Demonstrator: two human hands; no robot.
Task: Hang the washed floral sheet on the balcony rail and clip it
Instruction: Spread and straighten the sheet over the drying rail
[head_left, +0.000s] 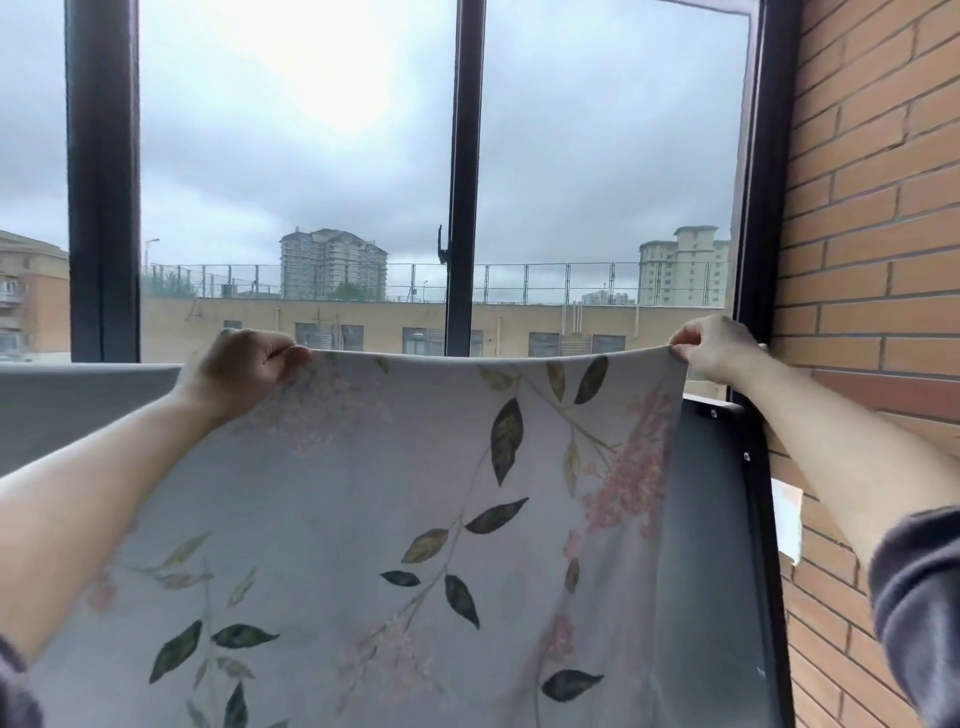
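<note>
Pinching floral sheet (415, 519) top edge, L hand (244, 371) + R hand (714, 347) at either end, cloth spread before window (462, 156).

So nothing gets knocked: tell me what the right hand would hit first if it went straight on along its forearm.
Probably the right-hand window pane, just beyond the sheet edge that the right hand pinches. Depth is unclear, and I cannot tell whether that pane is open.
</note>
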